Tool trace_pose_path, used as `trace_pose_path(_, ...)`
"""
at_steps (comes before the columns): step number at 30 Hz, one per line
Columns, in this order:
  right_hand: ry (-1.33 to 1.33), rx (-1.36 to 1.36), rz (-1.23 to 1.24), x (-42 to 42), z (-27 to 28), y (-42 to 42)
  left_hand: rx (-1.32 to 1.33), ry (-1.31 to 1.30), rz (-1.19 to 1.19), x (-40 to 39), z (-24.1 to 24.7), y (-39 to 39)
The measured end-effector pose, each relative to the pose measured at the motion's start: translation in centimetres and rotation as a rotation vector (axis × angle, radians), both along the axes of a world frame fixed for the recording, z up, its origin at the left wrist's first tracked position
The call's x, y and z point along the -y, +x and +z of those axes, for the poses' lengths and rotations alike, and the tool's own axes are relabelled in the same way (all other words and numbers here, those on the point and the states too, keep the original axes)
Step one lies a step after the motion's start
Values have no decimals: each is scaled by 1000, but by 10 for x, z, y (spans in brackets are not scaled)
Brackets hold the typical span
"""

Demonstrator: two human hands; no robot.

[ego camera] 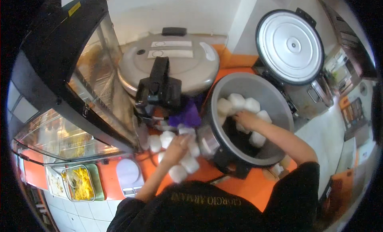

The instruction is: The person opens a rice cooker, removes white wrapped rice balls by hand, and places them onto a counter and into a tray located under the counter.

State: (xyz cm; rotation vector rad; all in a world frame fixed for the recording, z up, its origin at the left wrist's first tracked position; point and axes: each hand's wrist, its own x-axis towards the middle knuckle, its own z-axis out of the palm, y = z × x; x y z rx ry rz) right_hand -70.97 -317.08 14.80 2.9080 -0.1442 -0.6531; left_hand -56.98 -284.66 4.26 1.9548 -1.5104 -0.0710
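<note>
My right hand (246,120) reaches into a deep, round metal pot of a large cooker (269,91), among several white rounded pieces (236,101) that line its inside wall. Its fingers touch or lie beside a piece near the middle; whether they grip it cannot be told. To the pot's left, my left hand (179,146) is over a cluster of similar white pieces (178,173) on the orange counter (206,172). Blur hides whether its fingers hold one. The pot's floor looks dark.
A closed large cooker (197,67) stands behind, with a purple cloth (187,114) before it. A glass display case (104,61) is at left. Nearby are a kitchen scale (129,172) and a tray of yellow food (82,184). A raised round lid (287,46) stands behind the pot.
</note>
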Motion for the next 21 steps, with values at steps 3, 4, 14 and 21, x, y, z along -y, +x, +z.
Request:
trace_pose_path(3, 91, 46, -416, 12, -14, -9, -76, -42, -19, -17, 20, -5)
trace_pose_path(4, -1, 201, -170, 16, -19, -18, -128, -105, -8, -24, 20, -7)
trace_pose_path(14, -106, -35, 4, -8, 16, -43, -478, -304, 214, -59, 62, -15)
trace_pose_path(21, 234, 305, -120, -73, 164, -32, -824, -339, 71, -68, 100, -34)
